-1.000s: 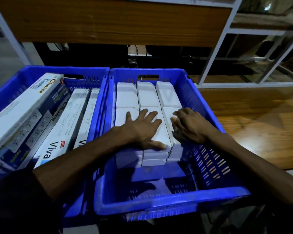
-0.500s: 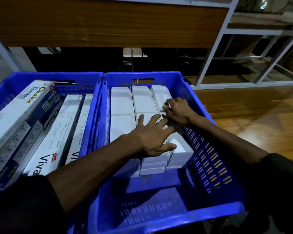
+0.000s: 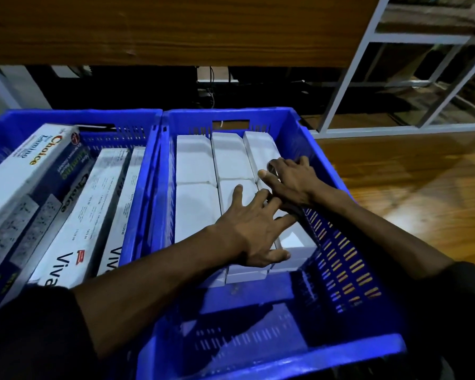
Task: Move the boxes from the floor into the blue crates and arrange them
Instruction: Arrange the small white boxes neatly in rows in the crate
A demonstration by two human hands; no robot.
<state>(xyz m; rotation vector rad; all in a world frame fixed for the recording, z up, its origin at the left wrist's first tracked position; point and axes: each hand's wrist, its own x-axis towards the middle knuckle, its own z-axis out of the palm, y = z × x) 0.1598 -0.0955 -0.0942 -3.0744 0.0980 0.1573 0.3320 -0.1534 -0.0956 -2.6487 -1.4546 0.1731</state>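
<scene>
From the head camera, looking down, two blue crates sit side by side. The right crate [image 3: 307, 138] holds small white boxes [image 3: 195, 165] packed in three neat rows, flat and touching each other, filling the far part of the crate; the near part of its floor is bare. A second ago both hands were low on the near boxes. Since then the right hand [image 3: 291, 179] has slid up along the right row, next to the crate's right wall, and now sits where the far box and the near box of that row meet. Its fingers bend down over the box edge, but I cannot tell if its grip is pinching the box or only pushing on it. The left hand [image 3: 255, 229] has hardly moved. It lies flat on the near boxes of the middle and right rows, fingers spread wide apart, pressing down and holding nothing. I think this means the boxes in this crate are already in, and the hands are now squeezing the right row straight so it lines up with the others. The left crate [image 3: 74, 116] holds long boxes [image 3: 74, 215] with words on them, lying slanted, one leaning over the rest. No boxes on the floor show here, so I cannot say how many are left.
</scene>
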